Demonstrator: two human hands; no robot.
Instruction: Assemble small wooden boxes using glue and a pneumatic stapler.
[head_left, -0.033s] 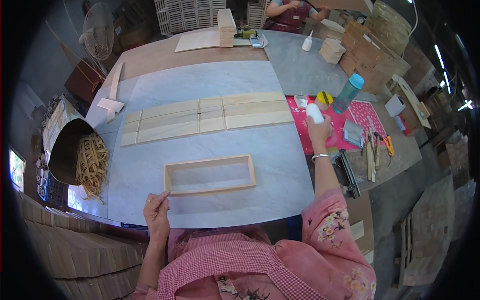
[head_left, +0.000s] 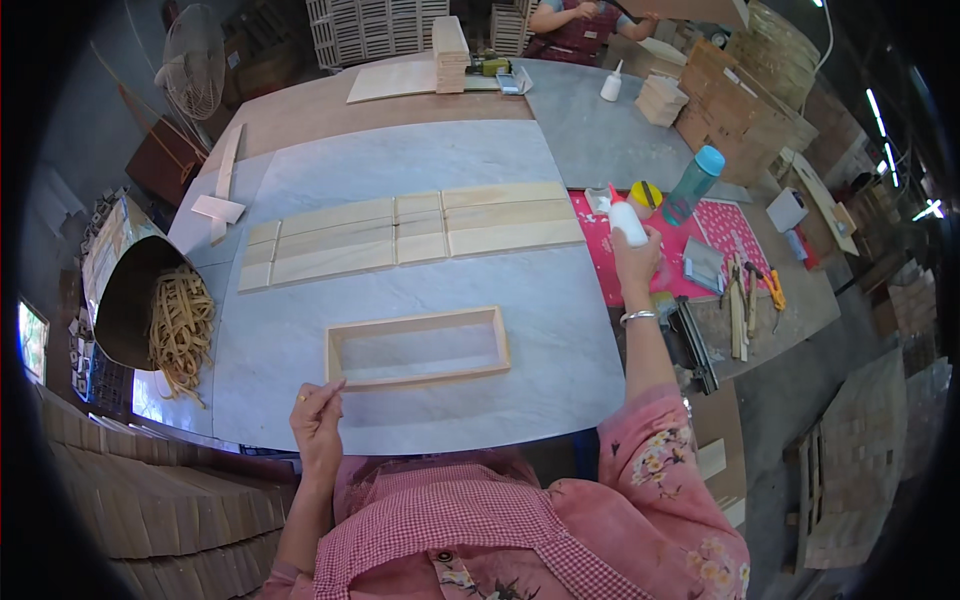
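A rectangular wooden frame (head_left: 430, 381) without a bottom lies on the pale marble-patterned tabletop (head_left: 470, 420). At its near left corner, my left hand (head_left: 317, 425) is closed, thumb and index finger pinched against the wood. Off to the right, my right hand (head_left: 637, 268) grips a white squeeze bottle (head_left: 628, 224) with a red nozzle pointing up and away from me. The bottle is over a pink patterned mat (head_left: 600, 262). Beyond the frame, flat wooden boards (head_left: 345, 235) lie side by side in a long row.
Near the bottle are a yellow round container (head_left: 648, 194), a blue-capped bottle (head_left: 690, 190), a nail gun (head_left: 695, 345) and hand tools (head_left: 740, 305). A bin of tan strips (head_left: 180, 330) is at left. A co-worker (head_left: 575, 30) works at the far side.
The white bottle has tipped more upright, so its red nozzle now shows clearly. My left hand and the frame stay together at the corner.
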